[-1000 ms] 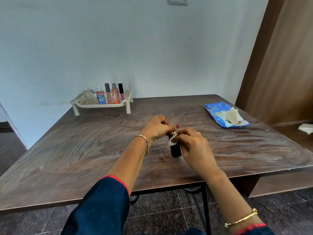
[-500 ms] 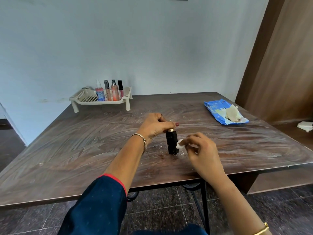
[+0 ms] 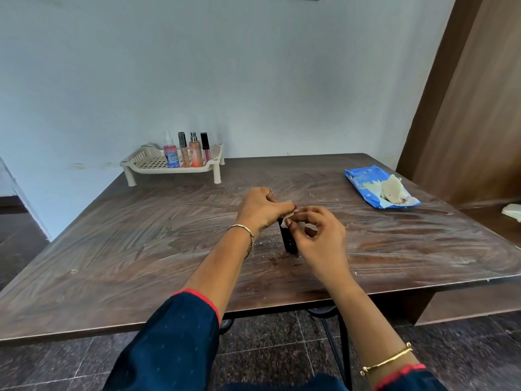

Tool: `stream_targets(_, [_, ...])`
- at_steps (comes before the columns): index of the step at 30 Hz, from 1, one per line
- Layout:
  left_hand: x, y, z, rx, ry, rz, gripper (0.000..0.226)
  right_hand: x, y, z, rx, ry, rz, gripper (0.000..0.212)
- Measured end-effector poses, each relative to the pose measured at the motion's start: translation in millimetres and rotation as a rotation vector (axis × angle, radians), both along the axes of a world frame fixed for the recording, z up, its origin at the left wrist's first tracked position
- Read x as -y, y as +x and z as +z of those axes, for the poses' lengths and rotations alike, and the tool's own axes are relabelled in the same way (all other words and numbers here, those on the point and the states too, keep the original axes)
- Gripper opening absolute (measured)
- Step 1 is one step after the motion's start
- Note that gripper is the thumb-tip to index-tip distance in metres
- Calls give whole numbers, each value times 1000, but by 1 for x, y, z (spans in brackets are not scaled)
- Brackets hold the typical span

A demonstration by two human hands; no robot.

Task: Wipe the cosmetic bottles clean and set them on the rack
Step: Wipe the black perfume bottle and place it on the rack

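while the left hand [image 3: 262,208] grips its top, a slim black bottle [image 3: 289,241] stands upright toward the table's [image 3: 141,249] front edge; the right hand [image 3: 317,238] pinches a white wipe [image 3: 287,220] against it.

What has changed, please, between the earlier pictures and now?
The right hand, pinching the wipe, pulled off the bottle to the right, then came back against its top. The left hand kept holding the bottle upright; the rack, its four bottles and the pack stayed put.
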State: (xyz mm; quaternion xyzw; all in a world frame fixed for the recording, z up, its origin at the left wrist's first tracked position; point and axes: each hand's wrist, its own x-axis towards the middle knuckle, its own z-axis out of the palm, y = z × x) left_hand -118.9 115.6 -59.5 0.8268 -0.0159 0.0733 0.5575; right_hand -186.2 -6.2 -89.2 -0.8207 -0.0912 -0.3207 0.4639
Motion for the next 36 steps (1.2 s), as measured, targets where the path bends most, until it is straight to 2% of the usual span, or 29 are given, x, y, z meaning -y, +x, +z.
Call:
stream_targets(5, [0,6,-2,-28,-6,20,37,9,2,-9,0,-174,10,11])
stream_targets(12, [4,8,-2,-25,15,37,37,24,-3,-20,-123,-303,44,16])
stream_targets(19, [8,5,3,5,106,50,33,5,5,3,-60,-30,-39,19])
stream_targets(23, [5,4,1,-7,84,39,35,3,7,-3,-150,34,-25,18])
stream_targets(31, [2,6,-5,-16,38,-26,35,19,-1,-22,-284,-162,-33,23])
stream_targets(36, [-5,-3,-2,-106,-85,-207,28,19,0,-23,-282,-139,-35,20])
